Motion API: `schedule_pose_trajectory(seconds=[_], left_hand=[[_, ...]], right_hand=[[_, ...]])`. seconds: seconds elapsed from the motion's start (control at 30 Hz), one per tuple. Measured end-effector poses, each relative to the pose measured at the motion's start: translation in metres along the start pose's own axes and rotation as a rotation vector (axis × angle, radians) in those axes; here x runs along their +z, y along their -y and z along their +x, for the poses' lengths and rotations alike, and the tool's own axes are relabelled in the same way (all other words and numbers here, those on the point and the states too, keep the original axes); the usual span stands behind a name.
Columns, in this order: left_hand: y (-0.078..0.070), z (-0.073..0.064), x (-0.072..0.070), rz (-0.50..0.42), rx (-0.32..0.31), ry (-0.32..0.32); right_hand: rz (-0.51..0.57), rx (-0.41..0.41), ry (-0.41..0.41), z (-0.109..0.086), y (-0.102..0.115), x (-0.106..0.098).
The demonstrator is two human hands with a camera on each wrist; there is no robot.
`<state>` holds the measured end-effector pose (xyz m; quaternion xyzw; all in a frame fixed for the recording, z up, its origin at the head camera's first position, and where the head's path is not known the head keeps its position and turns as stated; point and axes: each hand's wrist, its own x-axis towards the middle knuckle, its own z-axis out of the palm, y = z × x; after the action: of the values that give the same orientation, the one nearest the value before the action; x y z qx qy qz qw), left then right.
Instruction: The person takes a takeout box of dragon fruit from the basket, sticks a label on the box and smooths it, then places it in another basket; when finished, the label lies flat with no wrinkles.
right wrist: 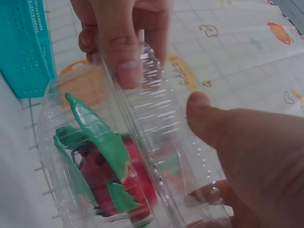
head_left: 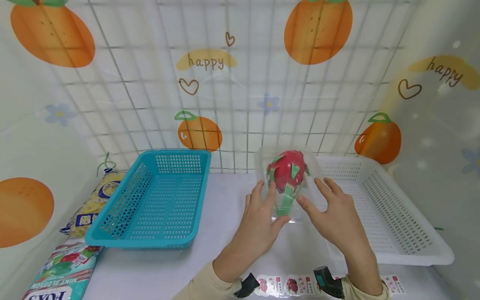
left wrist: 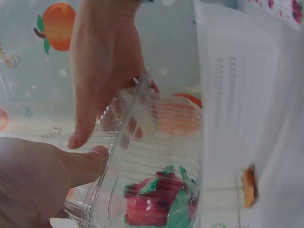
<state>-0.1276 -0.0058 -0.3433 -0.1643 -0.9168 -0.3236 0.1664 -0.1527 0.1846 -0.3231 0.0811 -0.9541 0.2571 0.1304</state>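
A clear plastic clamshell container (head_left: 279, 210) holds a red dragon fruit (head_left: 290, 166) with green scales. It overlaps the left edge of the white basket in the head view. My left hand (head_left: 258, 225) grips the container's near left side; in the right wrist view its thumb (right wrist: 129, 73) presses along the rim, with fingers behind the plastic. At the right side is my right hand (head_left: 335, 216), fingers spread and touching the container. Its fingertips (left wrist: 133, 133) show through the plastic in the left wrist view, and its thumb (right wrist: 199, 107) stands apart from the rim.
A white perforated basket (head_left: 431, 250) stands to the right, a teal basket (head_left: 202, 196) to the left. Beside the teal one lie a yellow pasta bag (head_left: 90, 208) and a mint sweets bag (head_left: 67, 266). Fruit-picture labels (head_left: 292, 285) line the table's front; a printed cloth covers the grid behind.
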Motion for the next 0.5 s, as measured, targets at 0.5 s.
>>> schedule_pose_trajectory(seconds=[0.5], left_hand=[[0.046,-0.016,-0.012,-0.044,-0.054,-0.007]], right_hand=[[0.015,-0.106,0.057,-0.003,0.018,0.032]])
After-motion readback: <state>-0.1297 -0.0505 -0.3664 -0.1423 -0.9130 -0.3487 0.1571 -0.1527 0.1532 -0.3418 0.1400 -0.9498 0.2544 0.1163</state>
